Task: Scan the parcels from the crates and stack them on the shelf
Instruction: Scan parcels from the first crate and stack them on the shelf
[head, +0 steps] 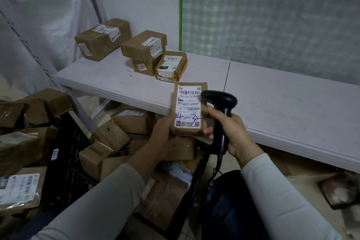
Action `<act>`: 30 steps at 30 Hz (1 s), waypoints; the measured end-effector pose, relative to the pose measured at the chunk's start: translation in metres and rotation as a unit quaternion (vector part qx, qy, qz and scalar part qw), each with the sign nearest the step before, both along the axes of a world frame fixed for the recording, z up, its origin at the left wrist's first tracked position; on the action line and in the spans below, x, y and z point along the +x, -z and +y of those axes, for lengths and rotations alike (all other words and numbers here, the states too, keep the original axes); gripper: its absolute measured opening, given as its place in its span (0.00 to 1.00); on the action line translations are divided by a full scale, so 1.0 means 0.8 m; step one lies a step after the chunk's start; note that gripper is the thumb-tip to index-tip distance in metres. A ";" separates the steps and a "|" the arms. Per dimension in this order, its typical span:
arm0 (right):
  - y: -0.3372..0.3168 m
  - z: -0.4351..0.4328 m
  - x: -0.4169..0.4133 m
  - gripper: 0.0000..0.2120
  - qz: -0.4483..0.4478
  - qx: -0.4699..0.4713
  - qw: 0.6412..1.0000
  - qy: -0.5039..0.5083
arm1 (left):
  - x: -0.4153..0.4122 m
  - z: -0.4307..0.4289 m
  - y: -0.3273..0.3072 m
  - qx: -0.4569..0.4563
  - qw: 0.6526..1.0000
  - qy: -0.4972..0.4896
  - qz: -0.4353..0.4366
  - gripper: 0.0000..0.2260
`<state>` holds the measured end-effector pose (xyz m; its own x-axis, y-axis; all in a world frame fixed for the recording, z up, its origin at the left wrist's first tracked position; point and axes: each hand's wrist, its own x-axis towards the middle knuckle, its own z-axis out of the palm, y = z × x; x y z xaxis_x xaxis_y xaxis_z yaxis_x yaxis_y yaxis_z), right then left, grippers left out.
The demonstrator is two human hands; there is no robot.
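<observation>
a: what does the person wear on the arms?

b: long sleeves, both alike. the left sleeve (97,200) and the right sleeve (282,191) are a pale off-white grey, plain smooth cloth that fits close.

a: where do they end?

b: at the wrists, in simple narrow cuffs, just behind the left hand (165,136) and the right hand (235,132). soft folds run along the cloth further up.

a: anything lower down?

b: a trouser leg (233,210) in dark blue cloth, much like denim, creased, showing between the two sleeves near the bottom of the view.
</observation>
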<state>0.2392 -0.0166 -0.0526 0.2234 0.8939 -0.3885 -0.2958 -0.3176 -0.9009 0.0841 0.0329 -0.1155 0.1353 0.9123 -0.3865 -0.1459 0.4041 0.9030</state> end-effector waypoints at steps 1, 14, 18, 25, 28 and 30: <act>0.000 0.000 0.002 0.11 0.003 -0.001 1.000 0.000 | -0.003 0.001 -0.001 -0.015 0.999 0.027 -0.011 0.08; -0.023 -0.023 0.016 0.10 -0.170 0.029 0.985 -0.008 | -0.032 0.017 -0.012 0.027 0.998 -0.001 0.058 0.16; -0.038 -0.040 0.021 0.09 -0.229 0.029 0.972 -0.047 | -0.039 0.024 -0.027 0.118 0.980 -0.027 0.158 0.15; -0.048 -0.051 0.010 0.07 -0.261 0.034 0.959 -0.101 | -0.042 0.023 -0.033 0.124 0.958 -0.051 0.252 0.32; -0.047 -0.053 0.004 0.07 -0.248 0.042 0.963 -0.099 | -0.043 0.022 -0.034 0.124 0.958 -0.057 0.251 0.33; -0.048 -0.053 0.003 0.07 -0.240 0.047 0.965 -0.095 | -0.042 0.020 -0.037 0.117 0.960 -0.062 0.247 0.32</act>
<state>0.2417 -0.0593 -0.0146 0.1861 0.9626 -0.1969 0.2173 -0.2358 -0.9472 0.0504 0.0489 -0.0862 -0.1277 0.9792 -0.1576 0.2900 0.1888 0.9382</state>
